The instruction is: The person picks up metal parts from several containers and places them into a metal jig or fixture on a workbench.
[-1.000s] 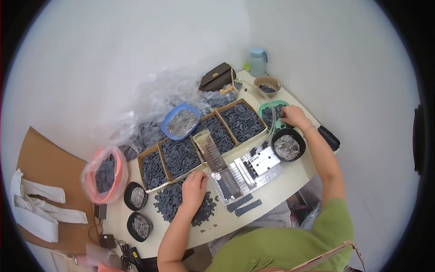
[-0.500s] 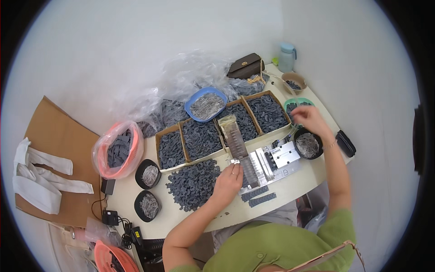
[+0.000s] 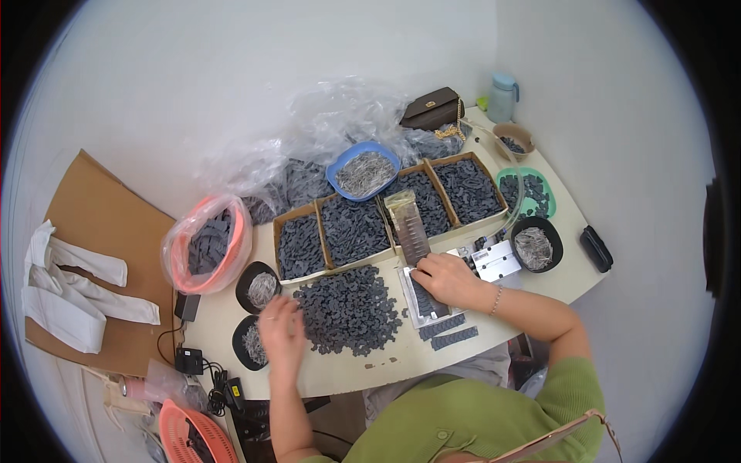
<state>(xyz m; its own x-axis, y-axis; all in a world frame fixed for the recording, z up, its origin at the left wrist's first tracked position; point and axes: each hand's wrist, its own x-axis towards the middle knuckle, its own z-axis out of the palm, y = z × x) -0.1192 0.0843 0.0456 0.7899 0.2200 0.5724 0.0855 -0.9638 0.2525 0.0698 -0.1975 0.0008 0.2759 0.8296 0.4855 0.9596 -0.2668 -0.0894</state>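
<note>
Directly beneath right grip [image 3: 451, 279], metal fixture [image 3: 496, 262]; left grip [image 3: 282, 333] near black bowl [image 3: 238, 340]; closures unclear.

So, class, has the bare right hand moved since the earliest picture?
Yes: judged against the green, rounded plastic tray, the bare right hand has moved left and nearer the person, from that tray to the silver metal fixture.

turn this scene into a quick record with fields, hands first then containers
left hand: blurred, near two black rounded bowls of thin silver pins; grip unclear
right hand: over the silver metal fixture, fingertips toward its left side
loose pile of small dark-grey pieces: on the cream tabletop
cardboard compartments: four, filled with dark-grey pieces
blue plastic tray: silver pins
green plastic tray: dark-grey pieces
</note>
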